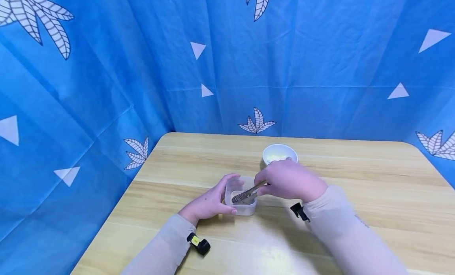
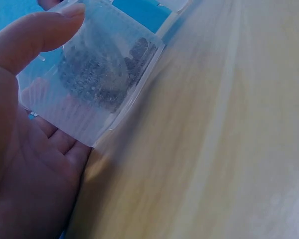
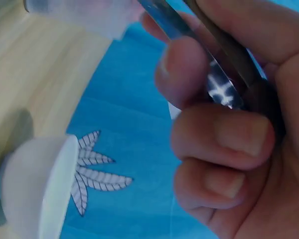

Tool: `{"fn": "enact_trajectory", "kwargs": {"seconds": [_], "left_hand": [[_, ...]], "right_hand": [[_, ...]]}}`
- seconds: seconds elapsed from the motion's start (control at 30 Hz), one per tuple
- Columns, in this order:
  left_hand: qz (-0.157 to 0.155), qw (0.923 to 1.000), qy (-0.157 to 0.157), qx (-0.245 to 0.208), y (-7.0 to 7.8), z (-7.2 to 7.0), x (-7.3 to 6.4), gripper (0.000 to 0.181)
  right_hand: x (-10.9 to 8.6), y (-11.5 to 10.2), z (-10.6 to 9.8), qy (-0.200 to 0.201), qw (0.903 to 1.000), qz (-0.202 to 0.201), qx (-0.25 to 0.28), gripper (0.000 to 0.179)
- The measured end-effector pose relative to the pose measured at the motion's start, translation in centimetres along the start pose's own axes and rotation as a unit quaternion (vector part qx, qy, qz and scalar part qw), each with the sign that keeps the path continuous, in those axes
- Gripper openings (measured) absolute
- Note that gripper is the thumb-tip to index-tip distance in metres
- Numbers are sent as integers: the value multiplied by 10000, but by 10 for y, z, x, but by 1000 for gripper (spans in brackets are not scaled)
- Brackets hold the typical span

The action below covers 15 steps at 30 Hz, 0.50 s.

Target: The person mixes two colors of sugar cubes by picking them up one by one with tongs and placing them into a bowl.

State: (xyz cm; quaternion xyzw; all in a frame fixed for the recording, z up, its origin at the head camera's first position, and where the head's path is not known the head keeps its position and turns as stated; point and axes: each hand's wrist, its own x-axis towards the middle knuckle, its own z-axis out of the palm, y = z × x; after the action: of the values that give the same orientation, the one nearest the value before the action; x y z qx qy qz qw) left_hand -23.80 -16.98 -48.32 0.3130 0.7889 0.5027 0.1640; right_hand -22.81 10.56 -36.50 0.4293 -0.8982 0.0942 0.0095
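Note:
My left hand (image 1: 209, 202) grips a small clear plastic container (image 1: 246, 210) from its left side, thumb at the near side and fingers round the far side. A pair of metal tongs (image 1: 243, 196) is held in my right hand (image 1: 289, 181), its handles between thumb and curled fingers. The perforated tip of the tongs reaches down inside the container. Through the cloudy wall in the left wrist view, a blurred dark speckled patch (image 2: 97, 74) shows; I cannot tell whether it is contents or the tongs. Behind my right hand stands a white bowl (image 1: 280, 151), partly covered by it.
The wooden table (image 1: 373, 188) spreads widely to the right and ends at a blue patterned curtain (image 1: 320, 69) at the back and left. A black strap with a small device (image 1: 200, 244) sits on the left wrist, another strap (image 1: 299, 211) on the right.

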Motion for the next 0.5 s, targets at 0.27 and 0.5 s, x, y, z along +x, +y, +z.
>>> {"fn": "enact_trajectory", "kwargs": {"seconds": [0.27, 0.5], "left_hand": [[13, 9998, 40, 171, -1, -1, 0, 104], [-110, 9999, 10, -25, 2, -1, -1, 103]], "right_hand": [[-1, 1, 10, 623, 9980, -24, -39, 7], [-14, 10, 2, 913, 9957, 126, 134, 10]]}}
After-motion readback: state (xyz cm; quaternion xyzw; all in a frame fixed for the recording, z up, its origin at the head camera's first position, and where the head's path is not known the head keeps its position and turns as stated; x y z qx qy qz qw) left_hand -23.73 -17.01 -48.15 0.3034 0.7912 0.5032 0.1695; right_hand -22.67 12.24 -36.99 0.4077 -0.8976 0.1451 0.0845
